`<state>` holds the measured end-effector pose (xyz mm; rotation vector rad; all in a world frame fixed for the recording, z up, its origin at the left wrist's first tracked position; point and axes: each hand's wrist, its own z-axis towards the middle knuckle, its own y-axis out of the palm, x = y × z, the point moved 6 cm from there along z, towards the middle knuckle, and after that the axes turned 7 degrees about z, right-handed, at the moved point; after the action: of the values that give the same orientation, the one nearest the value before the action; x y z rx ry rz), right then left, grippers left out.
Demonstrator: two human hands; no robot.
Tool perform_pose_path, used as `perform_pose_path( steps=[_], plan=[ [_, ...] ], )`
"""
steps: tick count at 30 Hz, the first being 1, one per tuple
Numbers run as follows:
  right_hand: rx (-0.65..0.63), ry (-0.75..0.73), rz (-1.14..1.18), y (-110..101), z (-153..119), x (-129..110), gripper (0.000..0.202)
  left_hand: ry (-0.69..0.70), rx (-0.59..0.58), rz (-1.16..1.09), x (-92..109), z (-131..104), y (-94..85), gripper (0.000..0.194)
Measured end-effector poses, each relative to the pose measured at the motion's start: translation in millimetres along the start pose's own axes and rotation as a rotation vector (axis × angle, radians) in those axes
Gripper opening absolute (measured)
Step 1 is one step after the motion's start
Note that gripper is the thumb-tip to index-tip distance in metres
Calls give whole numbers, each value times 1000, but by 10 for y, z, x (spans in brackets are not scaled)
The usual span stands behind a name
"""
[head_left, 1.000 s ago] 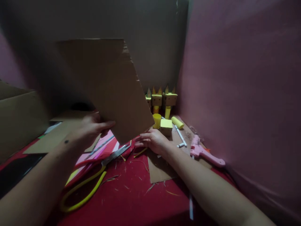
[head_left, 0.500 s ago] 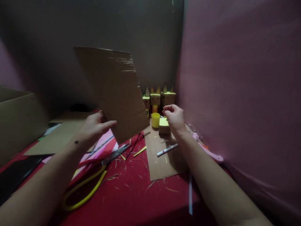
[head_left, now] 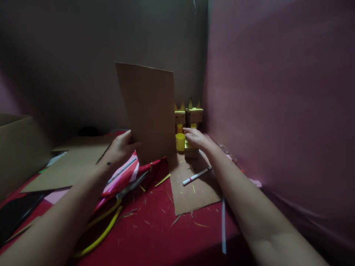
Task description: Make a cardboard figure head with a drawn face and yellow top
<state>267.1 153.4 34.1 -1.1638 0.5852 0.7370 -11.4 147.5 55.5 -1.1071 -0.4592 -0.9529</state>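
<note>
My left hand [head_left: 122,146] is closed on the lower left edge of a large brown cardboard sheet [head_left: 151,111], which stands raised and nearly upright. My right hand [head_left: 196,137] is over a small cardboard box with a yellow top [head_left: 191,152]. Its fingers point left, loosely bent and apart, with nothing visible between them. Just left of its fingertips is a yellow cup [head_left: 180,142]; whether they touch it I cannot tell. Behind are cardboard figures with pointed ears [head_left: 195,116], partly hidden by the sheet.
A flat cardboard piece [head_left: 191,201] on the red cloth [head_left: 144,236] bears a white marker [head_left: 195,176]. Yellow-handled scissors [head_left: 108,229] lie at left, partly under my forearm. More cardboard [head_left: 63,166] and an open box [head_left: 24,147] are farther left. A pink wall [head_left: 277,92] rises at right.
My left hand has moved the cardboard sheet right and turned it more upright, covering one of the figures. My right hand has lowered slightly toward the yellow cup and small box.
</note>
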Motion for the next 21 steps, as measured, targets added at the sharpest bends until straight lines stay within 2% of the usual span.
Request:
perform_pose_path(
  steps=[5,15,19,21],
  plan=[
    [-69,90,66,63,-74,86,32,-41,9,-85,-7,-15,52,20],
    [7,90,216,61,-91,97,29,-75,19,-162,18,-39,51,17],
    [126,50,326,-44,-141,4,8,-119,46,-206,90,-92,-73,16],
    [204,35,411,-121,-179,-74,14,-148,91,-242,128,-135,-215,18]
  ],
)
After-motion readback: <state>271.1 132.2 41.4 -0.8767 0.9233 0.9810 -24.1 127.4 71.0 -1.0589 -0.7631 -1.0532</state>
